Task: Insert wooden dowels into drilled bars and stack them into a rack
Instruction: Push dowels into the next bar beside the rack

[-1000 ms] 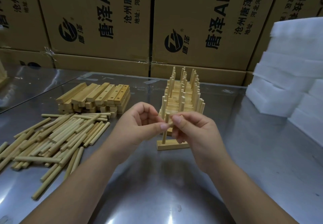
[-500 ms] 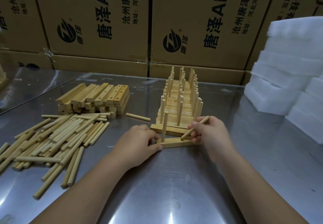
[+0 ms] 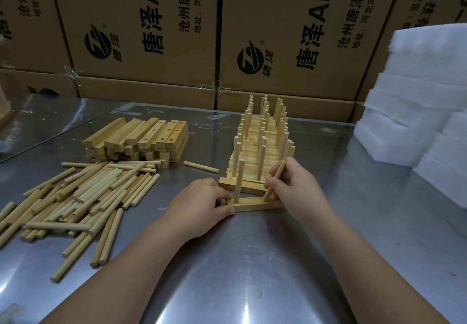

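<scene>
A drilled wooden bar lies flat on the metal table in front of me, with one dowel standing upright in it. My left hand grips the bar's left end. My right hand pinches a second dowel, tilted, its lower end at the bar's right part. Just behind stands the rack of stacked bars bristling with upright dowels.
Loose dowels lie in a heap at the left, with a stack of drilled bars behind them and one stray dowel beside it. White foam blocks stand at the right. Cardboard boxes line the back.
The bar was held up in both hands, then set down on the table. My right hand has swung its dowel from a slant toward upright, lowering its end onto the bar.
</scene>
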